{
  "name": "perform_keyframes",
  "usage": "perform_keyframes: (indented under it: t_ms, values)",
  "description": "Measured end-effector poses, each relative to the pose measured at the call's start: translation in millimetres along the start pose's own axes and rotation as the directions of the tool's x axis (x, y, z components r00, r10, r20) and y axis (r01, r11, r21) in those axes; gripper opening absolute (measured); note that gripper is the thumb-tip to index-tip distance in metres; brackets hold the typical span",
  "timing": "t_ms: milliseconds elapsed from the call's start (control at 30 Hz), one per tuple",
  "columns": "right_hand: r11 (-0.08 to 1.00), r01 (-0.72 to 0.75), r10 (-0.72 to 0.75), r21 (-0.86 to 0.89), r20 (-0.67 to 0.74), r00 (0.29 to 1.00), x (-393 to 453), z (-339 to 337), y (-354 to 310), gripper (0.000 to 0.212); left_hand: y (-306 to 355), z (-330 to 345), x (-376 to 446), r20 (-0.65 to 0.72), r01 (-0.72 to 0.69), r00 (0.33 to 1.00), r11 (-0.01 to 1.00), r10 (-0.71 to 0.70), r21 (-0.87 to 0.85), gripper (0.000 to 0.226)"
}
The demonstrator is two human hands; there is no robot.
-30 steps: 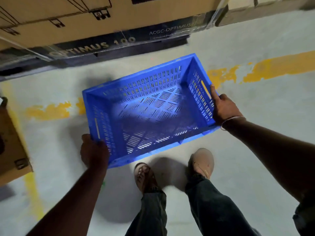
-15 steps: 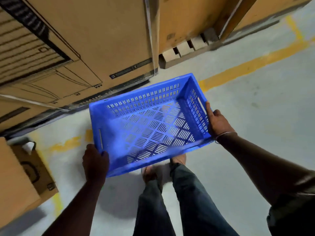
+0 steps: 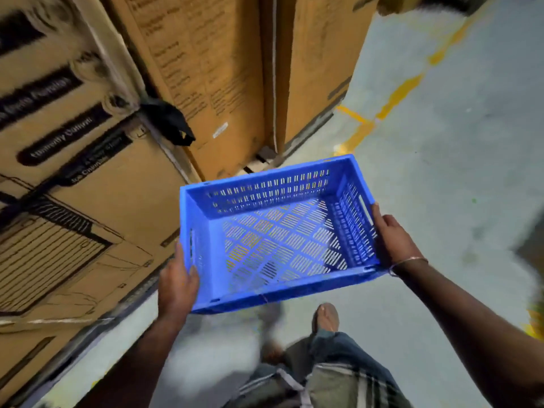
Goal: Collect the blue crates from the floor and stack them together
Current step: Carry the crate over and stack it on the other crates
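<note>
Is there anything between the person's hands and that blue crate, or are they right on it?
Nothing visible stands between them. The left hand grips one short end of the blue crate and the right hand grips the other, directly on the plastic. The crate is empty.

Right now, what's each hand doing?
Left hand: grips the left end of the blue crate.
Right hand: grips the crate's right end.

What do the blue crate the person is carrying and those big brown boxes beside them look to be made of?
The blue slotted crate looks like moulded plastic: uniform colour, slight sheen, neat rows of slots, handle openings in the end walls. The tall brown boxes look like matt cardboard, with printed black text and folded edges. The grey floor appears to be concrete with worn yellow painted lines.
</note>
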State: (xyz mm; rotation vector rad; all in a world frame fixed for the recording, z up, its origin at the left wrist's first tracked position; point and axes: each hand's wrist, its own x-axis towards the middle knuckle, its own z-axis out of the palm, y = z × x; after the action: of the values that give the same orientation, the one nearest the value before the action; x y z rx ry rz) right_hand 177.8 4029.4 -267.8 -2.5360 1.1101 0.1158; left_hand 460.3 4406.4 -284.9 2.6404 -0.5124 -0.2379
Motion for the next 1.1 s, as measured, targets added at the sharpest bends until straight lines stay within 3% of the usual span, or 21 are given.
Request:
perform_keyframes:
  t_ms: [300, 533, 800, 1100]
  values:
    - [0.965, -0.198, 0.23, 0.173, -0.192, 0.954, 1.6, -85.7, 118.1, 0.088, 185.7, 27.9, 76.0, 0.077, -0.261, 0.962, 0.965, 0.261, -0.016, 0.068]
    - [0.925, -0.29, 0.346, 0.245, -0.235, 0.908, 36.0, -143.3, 241.7, 0.088, 350.3, 87.7, 117.2, 0.107, -0.364, 0.925, 0.931, 0.366, -0.032, 0.073]
    - [0.89, -0.395, 0.449, 0.226, -0.293, 0.844, 80.8, -213.2, 365.6, 0.085, 534.9, 147.7, 156.5, 0.121, -0.44, 0.879, 0.881, 0.462, -0.173, 0.069]
    - [0.816, -0.508, 0.576, 0.275, -0.321, 0.752, 174.7, -259.6, 468.6, 0.08, 704.0, 238.1, 250.7, 0.223, -0.555, 0.771, 0.801, 0.597, -0.224, 0.069]
